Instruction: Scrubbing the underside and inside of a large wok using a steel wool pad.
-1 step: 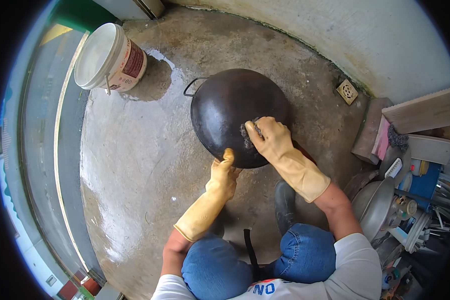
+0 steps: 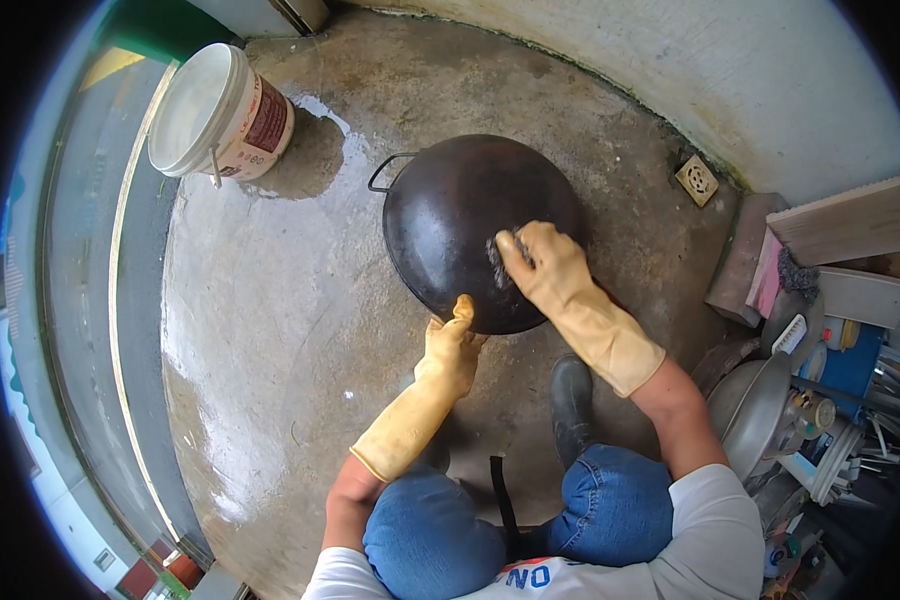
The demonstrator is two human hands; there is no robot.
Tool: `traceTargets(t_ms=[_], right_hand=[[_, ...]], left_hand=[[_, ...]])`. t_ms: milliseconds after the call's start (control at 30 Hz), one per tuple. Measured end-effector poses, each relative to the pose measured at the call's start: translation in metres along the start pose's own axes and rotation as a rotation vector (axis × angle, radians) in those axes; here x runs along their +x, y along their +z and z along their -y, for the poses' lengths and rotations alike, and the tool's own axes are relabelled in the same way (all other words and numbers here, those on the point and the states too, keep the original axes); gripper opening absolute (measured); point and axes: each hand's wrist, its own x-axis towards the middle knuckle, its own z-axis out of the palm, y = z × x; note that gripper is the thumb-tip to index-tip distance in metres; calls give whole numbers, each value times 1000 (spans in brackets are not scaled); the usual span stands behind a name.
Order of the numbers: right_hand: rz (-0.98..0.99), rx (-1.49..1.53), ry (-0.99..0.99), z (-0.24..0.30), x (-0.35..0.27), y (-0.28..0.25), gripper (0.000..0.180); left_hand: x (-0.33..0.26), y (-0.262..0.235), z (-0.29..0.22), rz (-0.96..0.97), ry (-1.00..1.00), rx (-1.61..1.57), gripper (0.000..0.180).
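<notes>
A large dark wok (image 2: 460,200) is bottom side up over the wet concrete floor in front of me, a loop handle at its upper left. My left hand (image 2: 452,350), in a yellow rubber glove, grips the wok's near rim, thumb on the outer surface and fingers hidden beneath. In the same kind of glove, my right hand (image 2: 552,265) presses a grey steel wool scrubber (image 2: 496,262) against the wok's right side. Most of the scrubber is covered by the fingers.
A white bucket (image 2: 205,115) stands at the upper left beside a puddle. A square floor drain (image 2: 696,180) lies near the far wall. On the right are a wooden board (image 2: 855,225), a white brush (image 2: 789,334), a metal bowl (image 2: 745,400) and piled utensils.
My right hand has slid slightly up and to the right over the wok with the scrubber. The left hand keeps its grip on the rim, and the wok has barely shifted.
</notes>
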Motion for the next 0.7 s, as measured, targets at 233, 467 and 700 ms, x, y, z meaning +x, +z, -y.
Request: traceTargets(t_ms=[233, 467, 700], right_hand=[[198, -112, -50, 19, -3, 12, 37], [106, -106, 118, 1, 14, 20, 37], [-24, 363, 344, -27, 56, 23, 31]], left_hand=[[7, -17, 1, 2, -11, -24, 51], [9, -3, 3, 22, 28, -1, 49], [9, -2, 8, -46, -44, 64, 48]])
